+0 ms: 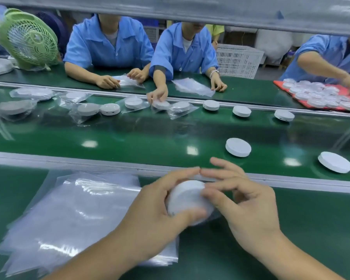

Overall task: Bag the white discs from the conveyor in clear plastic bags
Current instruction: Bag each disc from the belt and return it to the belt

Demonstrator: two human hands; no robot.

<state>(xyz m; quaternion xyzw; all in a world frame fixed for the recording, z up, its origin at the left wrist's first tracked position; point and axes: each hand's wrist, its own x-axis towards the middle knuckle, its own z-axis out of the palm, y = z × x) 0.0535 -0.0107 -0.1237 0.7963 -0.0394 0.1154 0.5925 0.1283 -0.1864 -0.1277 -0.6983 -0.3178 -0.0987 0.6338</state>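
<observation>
Where the green conveyor (150, 136) crosses the middle, its near lane lies open save for two loose discs (238, 147) at the right, well apart. A metal rail (89, 161) divides it from the near bench, where a stack of clear bags (69, 209) lies left. Just beside the stack, the left hand (156, 209) curls round one white disc (187, 199); the right hand (242, 205) pinches its right edge, upper fingers fanned.
</observation>
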